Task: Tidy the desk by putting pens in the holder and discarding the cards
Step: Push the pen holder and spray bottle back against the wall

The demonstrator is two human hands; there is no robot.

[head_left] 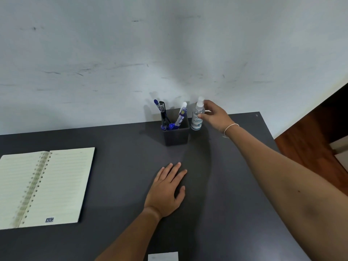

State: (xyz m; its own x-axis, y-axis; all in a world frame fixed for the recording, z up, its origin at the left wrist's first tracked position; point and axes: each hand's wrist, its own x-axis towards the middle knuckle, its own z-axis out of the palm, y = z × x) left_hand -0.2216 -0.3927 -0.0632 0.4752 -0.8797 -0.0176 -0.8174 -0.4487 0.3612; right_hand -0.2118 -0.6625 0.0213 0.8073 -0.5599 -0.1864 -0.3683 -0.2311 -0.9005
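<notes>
Right hand (214, 115), reaching to the upper centre of the frame, curls its fingers around a clear plastic sanitiser spray bottle (197, 117) standing just beside a dark square pen holder (176, 135) (several blue and white pens (180, 115) stand inside). Left hand (167, 191) lies flat and open on the dark grey desk (122, 147). A white card (163, 256) sits at the bottom edge.

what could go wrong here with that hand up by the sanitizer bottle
The right hand has its fingers at the tall, narrow sanitizer bottle, which stands close beside the pen holder; a nudge might tip it into the holder and its leaning pens. Also, a white card lies at the desk's near edge, barely in view, and could be overlooked.
</notes>
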